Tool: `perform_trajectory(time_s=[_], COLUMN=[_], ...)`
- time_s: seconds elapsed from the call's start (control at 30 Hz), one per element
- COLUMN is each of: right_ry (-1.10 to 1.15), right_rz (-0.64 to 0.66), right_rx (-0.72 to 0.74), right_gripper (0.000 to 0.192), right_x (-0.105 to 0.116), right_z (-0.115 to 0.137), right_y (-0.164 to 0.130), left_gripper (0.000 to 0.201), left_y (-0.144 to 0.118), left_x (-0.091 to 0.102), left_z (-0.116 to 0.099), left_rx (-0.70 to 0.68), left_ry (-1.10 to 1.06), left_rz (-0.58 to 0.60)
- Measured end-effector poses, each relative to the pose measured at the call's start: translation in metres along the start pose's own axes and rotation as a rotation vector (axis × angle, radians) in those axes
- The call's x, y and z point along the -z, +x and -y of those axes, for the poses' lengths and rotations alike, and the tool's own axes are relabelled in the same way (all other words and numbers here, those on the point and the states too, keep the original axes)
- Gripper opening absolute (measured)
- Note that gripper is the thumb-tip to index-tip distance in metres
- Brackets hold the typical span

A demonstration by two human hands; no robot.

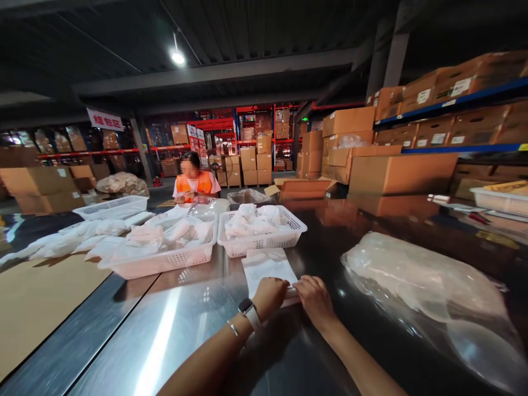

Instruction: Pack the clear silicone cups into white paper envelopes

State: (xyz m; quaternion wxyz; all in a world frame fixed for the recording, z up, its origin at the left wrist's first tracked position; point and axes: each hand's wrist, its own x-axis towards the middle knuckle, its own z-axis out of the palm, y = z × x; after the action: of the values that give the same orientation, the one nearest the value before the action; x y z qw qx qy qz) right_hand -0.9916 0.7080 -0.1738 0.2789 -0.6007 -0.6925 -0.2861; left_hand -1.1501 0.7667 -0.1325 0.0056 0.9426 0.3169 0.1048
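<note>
A flat white packet lies on the shiny metal table in front of me. My left hand, with a watch and a thin bracelet on the wrist, rests on the packet's near edge with its fingers curled over it. My right hand grips the same near edge right beside the left. Just beyond the packet stands a white slotted basket full of similar white packets.
A second, larger white basket of packets sits to the left, with loose packets and brown cardboard beyond. A big clear plastic bag lies at right. A person in an orange vest works across the table. Cartons fill the shelves.
</note>
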Motion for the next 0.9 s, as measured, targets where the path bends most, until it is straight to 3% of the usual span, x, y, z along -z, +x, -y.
perform_trajectory(time_s=[0.2,0.4,0.53,0.6,0.9], right_ry=[0.008,-0.020,-0.010,0.000,0.053], right_rz=[0.042,0.114,0.158,0.179,0.221], right_rx=[-0.016,0.000,-0.002,-0.002,0.035], right_gripper=[0.037,0.031,0.029,0.029,0.037], right_x=[0.004,0.007,0.008,0.008,0.003], right_z=[-0.004,-0.001,0.000,0.000,-0.005], right_y=[0.001,0.003,0.003,0.003,-0.002], left_gripper=[0.020,0.015,0.030,0.027,0.027], left_y=[-0.001,0.003,0.002,0.001,0.002], left_x=[0.008,0.009,0.014,0.016,0.005], left_z=[0.016,0.022,0.027,0.029,0.040], left_rx=[0.055,0.026,0.030,0.030,0.012], left_ry=[-0.021,-0.049,-0.065,-0.055,0.029], left_rz=[-0.021,-0.028,0.003,-0.011,0.020])
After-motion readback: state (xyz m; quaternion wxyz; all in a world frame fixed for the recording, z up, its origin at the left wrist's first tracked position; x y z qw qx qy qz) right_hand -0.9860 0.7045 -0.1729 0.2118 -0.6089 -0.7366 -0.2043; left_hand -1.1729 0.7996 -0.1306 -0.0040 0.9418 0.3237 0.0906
